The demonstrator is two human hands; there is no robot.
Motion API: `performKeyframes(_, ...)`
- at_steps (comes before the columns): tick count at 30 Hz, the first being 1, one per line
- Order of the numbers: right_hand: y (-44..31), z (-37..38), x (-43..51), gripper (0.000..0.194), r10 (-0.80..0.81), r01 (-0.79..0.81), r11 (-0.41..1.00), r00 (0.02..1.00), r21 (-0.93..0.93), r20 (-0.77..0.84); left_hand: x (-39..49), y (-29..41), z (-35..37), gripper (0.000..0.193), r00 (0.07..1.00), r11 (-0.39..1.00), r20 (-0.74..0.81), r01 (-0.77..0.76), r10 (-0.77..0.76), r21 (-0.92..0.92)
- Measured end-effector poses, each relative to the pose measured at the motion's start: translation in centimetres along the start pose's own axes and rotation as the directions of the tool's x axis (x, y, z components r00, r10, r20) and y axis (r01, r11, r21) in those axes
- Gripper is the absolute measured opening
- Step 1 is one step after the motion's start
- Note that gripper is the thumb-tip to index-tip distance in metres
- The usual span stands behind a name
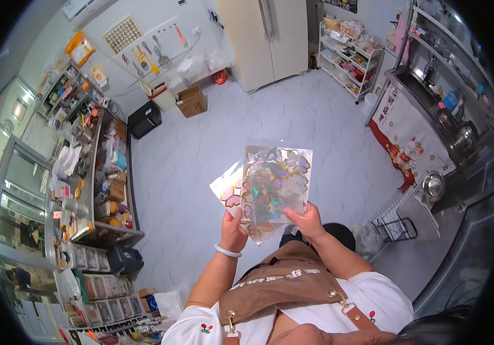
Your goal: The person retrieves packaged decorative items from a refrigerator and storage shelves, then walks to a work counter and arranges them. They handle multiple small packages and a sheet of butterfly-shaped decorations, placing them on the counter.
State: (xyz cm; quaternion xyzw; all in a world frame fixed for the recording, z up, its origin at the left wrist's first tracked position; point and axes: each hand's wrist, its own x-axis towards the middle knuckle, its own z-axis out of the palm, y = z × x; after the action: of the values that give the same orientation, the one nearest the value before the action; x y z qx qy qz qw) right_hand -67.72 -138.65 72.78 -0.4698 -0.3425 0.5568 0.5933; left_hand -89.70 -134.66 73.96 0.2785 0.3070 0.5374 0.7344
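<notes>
Two clear packets of butterfly cutouts are in my hands, held over the floor in front of my apron (281, 276). The upper packet (276, 185) shows purple and pale butterflies with gold edges under shiny film. Partly beneath it, a second packet (228, 189) fans out to the left with pink butterflies. My left hand (234, 230), below a pale bangle (228, 251), pinches the lower left edges with the thumb on top. On the right, my right hand (307, 220) grips the lower right edge of the upper packet, thumb on its film.
A cluttered workbench (94, 172) runs along the left. Ahead stand a cardboard box (191, 101), a black box (144, 120), a large refrigerator (268, 43) and a white wheeled cart (350, 60). A metal sink counter (428, 103) and wire rack (395, 202) line the right.
</notes>
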Motion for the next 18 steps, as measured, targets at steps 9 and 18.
performKeyframes(9,-8.3,-7.1,19.7,0.028,-0.078,0.078,0.997,0.997,0.002,-0.016,22.3,-1.1,9.7,0.054,0.998,0.955,-0.063,0.015,0.004,0.295)
performKeyframes(18,-13.5,-17.2,40.3,0.033,-0.319,0.271,0.942,0.905,-0.196,-0.281,44.9,-5.7,16.8,0.04,0.953,0.964,0.152,0.258,-0.264,0.061)
